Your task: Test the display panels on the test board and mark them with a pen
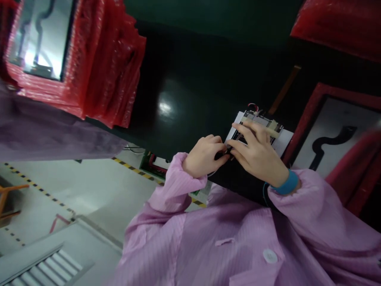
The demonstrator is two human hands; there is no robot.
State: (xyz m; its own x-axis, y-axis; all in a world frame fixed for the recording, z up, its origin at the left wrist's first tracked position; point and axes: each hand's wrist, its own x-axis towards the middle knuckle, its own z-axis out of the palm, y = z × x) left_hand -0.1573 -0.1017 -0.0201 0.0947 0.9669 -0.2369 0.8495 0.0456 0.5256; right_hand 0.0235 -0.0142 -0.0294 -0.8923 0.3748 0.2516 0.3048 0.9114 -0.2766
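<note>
Head view: the left hand [204, 157] pinches a small dark part [229, 150]; the right hand [259, 155] meets it with bent fingers (grip impossible to tell) over the circuit assembly [256, 116], near the table [190, 95] edge, which a sideways tug could shift or strain.

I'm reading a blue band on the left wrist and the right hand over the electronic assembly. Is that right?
Wrong wrist: the head view shows the blue band on the right wrist. The right hand is over the electronic assembly.
</note>
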